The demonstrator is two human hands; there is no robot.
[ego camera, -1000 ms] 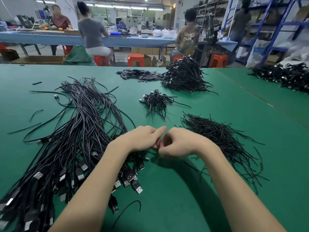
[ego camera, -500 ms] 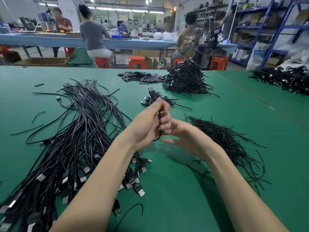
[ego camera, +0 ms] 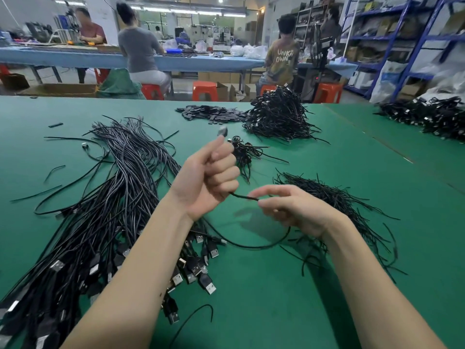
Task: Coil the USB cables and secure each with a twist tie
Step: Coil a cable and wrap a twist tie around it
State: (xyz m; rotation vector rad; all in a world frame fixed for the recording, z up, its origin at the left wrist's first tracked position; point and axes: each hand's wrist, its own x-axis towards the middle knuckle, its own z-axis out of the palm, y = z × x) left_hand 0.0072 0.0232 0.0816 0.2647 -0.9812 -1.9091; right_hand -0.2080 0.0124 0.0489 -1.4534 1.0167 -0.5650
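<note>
The left hand (ego camera: 208, 177) is raised above the desk (ego camera: 289, 285), its fingers curled into a fist round one black USB cable (ego camera: 261, 245). A blurred plug end (ego camera: 222, 131) sticks up just past the thumb tip. From the bottom of that fist the cable runs a short way right to the right hand (ego camera: 289, 210), which pinches it at the fingertips, the other fingers loosely spread. Below the right hand the same cable hangs in a wide loop that touches the green surface and curves back toward the left.

Under and to the left of the left forearm lies the big bundle of loose USB cables (ego camera: 100, 197), fanned out lengthwise, their metal plugs gathered at the near end. One short stray cable piece (ego camera: 193, 321) lies alone near the front edge. Beside and behind the right wrist sits a heap of thin black twist ties (ego camera: 339, 205), some trailing out over the desk. Just beyond the left fist is a small cluster of coiled cables (ego camera: 245, 153), and farther back a tall pile of coiled cables (ego camera: 279, 119), with a flat scatter of small dark pieces (ego camera: 211, 114) to its left. A further dark heap (ego camera: 432, 117) lies at the far right.

Behind the desk, people sit at a blue bench (ego camera: 75, 59) on orange stools (ego camera: 204, 90), and blue shelving (ego camera: 402, 41) stands on the right.
</note>
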